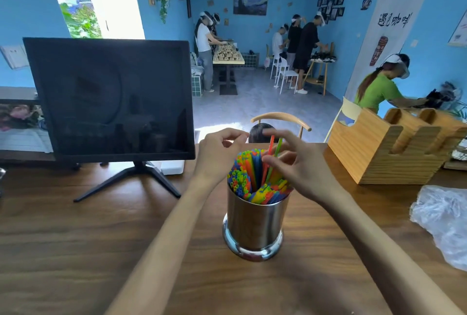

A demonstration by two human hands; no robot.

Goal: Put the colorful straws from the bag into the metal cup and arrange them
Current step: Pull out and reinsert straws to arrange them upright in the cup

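Your right hand (pixel 300 168) sits over the far-right rim of the metal cup (pixel 256 223), thumb and index pinching an orange straw (pixel 271 145) and a green straw (pixel 277 149) that stick up above the rest. The other fingers are loosely spread; the hand is blurred, so the exact contact point is unclear.

Your left hand (pixel 218 152) hovers just left of and behind the straw tops, fingers curled with thumb and index tips nearly touching. Can't tell whether it pinches anything; nothing visible between them.

The straws (pixel 249 178) stand directly below and between both hands, packed in the cup, leaning outward toward the rim with a gap down the middle. Colours: blue, orange, green, yellow. Open ends face up.

The cup is shiny steel, cylindrical, with a flared base, upright on the wooden table (pixel 75 238), below both wrists.

The plastic bag (pixel 444 218) lies crumpled and clear on the table, well to the right of your right forearm.

A dark monitor (pixel 108 97) stands to the left of your left hand. A wooden holder (pixel 384 147) sits to the right of your right hand.
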